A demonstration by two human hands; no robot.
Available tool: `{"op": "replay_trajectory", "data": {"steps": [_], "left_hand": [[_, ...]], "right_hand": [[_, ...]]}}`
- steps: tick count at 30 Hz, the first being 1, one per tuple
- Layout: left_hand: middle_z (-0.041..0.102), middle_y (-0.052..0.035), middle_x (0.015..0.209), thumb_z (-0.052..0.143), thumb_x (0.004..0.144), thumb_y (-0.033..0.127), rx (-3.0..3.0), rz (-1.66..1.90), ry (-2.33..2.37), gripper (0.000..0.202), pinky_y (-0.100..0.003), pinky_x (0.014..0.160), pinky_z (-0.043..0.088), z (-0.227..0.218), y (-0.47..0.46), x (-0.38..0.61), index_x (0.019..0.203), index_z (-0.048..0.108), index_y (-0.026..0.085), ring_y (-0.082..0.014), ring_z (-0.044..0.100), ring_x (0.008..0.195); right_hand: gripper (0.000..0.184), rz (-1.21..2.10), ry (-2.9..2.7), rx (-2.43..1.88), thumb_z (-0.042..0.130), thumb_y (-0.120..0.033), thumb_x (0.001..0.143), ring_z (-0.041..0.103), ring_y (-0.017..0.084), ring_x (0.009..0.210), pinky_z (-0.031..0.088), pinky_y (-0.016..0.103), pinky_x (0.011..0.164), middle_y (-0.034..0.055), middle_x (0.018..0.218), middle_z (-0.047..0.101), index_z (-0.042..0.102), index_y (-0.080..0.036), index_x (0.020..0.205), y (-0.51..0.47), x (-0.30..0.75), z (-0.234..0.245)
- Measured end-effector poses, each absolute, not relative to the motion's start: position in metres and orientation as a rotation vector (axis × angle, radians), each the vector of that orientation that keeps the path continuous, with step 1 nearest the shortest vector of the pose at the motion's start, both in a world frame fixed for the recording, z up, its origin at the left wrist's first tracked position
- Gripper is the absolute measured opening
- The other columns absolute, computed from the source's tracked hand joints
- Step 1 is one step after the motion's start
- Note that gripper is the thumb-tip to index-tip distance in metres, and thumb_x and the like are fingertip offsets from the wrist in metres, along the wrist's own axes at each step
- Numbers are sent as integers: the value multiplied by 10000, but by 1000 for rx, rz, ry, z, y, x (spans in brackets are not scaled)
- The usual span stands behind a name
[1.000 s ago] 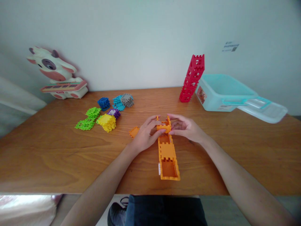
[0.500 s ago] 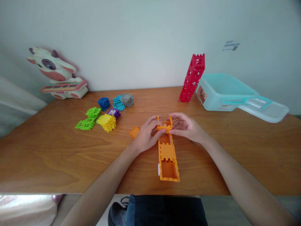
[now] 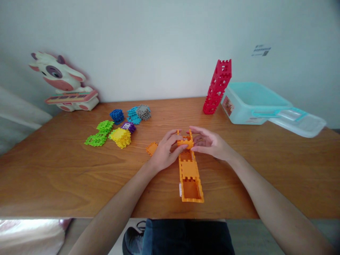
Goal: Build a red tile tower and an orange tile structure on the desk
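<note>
On the table in front of me lies a long orange structure (image 3: 189,170) of interlocking plastic panels, its far end between my hands. My left hand (image 3: 168,150) closes on the left side of that far end, the thumb pressed along an upper panel. From the right, my right hand (image 3: 208,142) pinches the same end between thumb and curled fingers. The inner fingertips are partly hidden by the panels. A loose orange panel (image 3: 151,148) lies flat beside my left hand, partly covered by it.
A tall red panel tower (image 3: 217,86) stands at the back, next to an open turquoise box (image 3: 255,106) with its clear lid (image 3: 300,122). To the left are piles of green (image 3: 99,134), yellow (image 3: 120,138), purple, blue and grey panels. A cow toy keyboard (image 3: 69,86) stands far left.
The orange structure has shifted very slightly, its near end a little to the right. Both hands keep nearly the same place and grip.
</note>
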State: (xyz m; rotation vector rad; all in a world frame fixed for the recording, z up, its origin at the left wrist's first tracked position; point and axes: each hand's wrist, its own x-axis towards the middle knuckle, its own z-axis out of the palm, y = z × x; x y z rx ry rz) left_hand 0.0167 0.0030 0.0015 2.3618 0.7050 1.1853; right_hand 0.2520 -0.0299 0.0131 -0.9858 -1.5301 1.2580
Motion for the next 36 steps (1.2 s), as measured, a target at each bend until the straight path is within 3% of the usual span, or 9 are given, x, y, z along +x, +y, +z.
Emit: {"op": "replay_trajectory", "data": {"steps": [6, 10, 14, 17, 21, 23, 25, 32, 36], "left_hand": [[641, -149, 1328, 608, 1001, 330, 2374, 1148, 702, 194, -461, 1113, 511, 4, 4, 14, 1140, 631, 197, -254, 560, 1371], [674, -133, 1296, 567, 1023, 300, 2391, 1059, 619, 208, -480, 1160, 474, 6, 8, 10, 1200, 623, 205, -250, 513, 1429], [569, -149, 1474, 566, 1024, 310, 2287, 1026, 599, 333, -482, 1151, 493, 2, 12, 6, 1347, 548, 228, -256, 469, 1469], [539, -166, 1488, 628, 990, 338, 2089, 1013, 640, 436, -416, 1013, 604, 3, 15, 2, 1390, 499, 224, -243, 595, 1342], [704, -124, 1210, 681, 948, 353, 1965, 910, 767, 385, -354, 868, 657, 15, 14, -8, 1274, 573, 180, -187, 742, 1015], [731, -114, 1160, 702, 929, 377, 2022, 842, 785, 383, -354, 859, 658, 25, 11, -12, 1238, 604, 172, -190, 751, 973], [728, -121, 1215, 747, 889, 414, 2145, 801, 789, 514, -369, 890, 649, 34, 5, -14, 1315, 583, 178, -209, 749, 1006], [725, -135, 1287, 724, 902, 485, 2486, 751, 883, 638, -413, 976, 594, 44, -7, -13, 1436, 545, 186, -272, 740, 1097], [747, -104, 1254, 749, 885, 477, 2439, 784, 857, 632, -377, 944, 595, 43, -7, -12, 1424, 570, 200, -260, 751, 1063]], "right_hand": [[746, 1229, -1618, -1058, 883, -358, 741, 681, 215, 979, 576, 456, 973, 31, 1008, 693, 574, -285, 1416, -30, 256, 14], [563, 1245, -1600, -1014, 835, -369, 802, 677, 203, 1016, 572, 418, 971, 42, 1094, 700, 608, -292, 1311, -28, 261, 16], [439, 1203, -1586, -1026, 841, -395, 788, 687, 192, 955, 573, 389, 917, 28, 1054, 715, 638, -274, 1158, -26, 264, 18], [453, 1094, -1673, -1143, 845, -455, 770, 663, 192, 830, 564, 365, 801, 19, 941, 725, 688, -258, 1146, -27, 264, 22], [337, 944, -1826, -1233, 821, -525, 780, 591, 183, 702, 498, 328, 654, 15, 806, 707, 755, -242, 949, -29, 261, 28], [317, 914, -1866, -1226, 816, -538, 782, 583, 181, 691, 478, 319, 636, 13, 771, 696, 735, -241, 858, -31, 260, 29], [313, 882, -1900, -1208, 811, -536, 788, 583, 176, 684, 470, 313, 635, 9, 752, 688, 715, -240, 821, -32, 260, 30], [302, 846, -1939, -1162, 783, -524, 821, 636, 184, 718, 502, 317, 678, 19, 787, 725, 693, -236, 810, -35, 250, 32], [276, 887, -1973, -1129, 751, -508, 867, 670, 210, 817, 524, 341, 744, 39, 935, 769, 743, -250, 965, -35, 247, 28]]}}
